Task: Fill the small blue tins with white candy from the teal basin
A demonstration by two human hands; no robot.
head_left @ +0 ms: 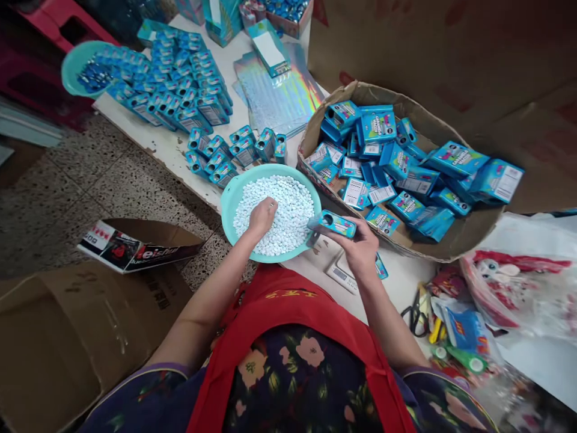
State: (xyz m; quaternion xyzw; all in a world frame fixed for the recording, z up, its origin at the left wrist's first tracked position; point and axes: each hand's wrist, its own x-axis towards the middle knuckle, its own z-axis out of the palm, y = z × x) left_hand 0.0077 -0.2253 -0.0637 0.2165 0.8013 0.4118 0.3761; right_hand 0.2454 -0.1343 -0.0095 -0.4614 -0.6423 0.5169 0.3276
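In the head view, a light-green plastic bowl (226,210) holds a heap of small white candies (293,207). Over that heap is my left hand (262,218), its fingers curled closed; what lies inside them is hidden. My right hand (360,243) grips a blue candy box (337,224) at the bowl's right rim. The box is tilted, and its top shows a dark round hole. Beneath my right wrist, a small digital scale (342,273) is partly covered, with another blue box (381,266) beside it.
Right of the bowl, a large cardboard carton (433,249) is full of blue boxes. Rows of blue boxes (180,90) with holes stand at the table's far left, near a second green bowl (70,66). Scissors (419,313) and plastic bags lie at right.
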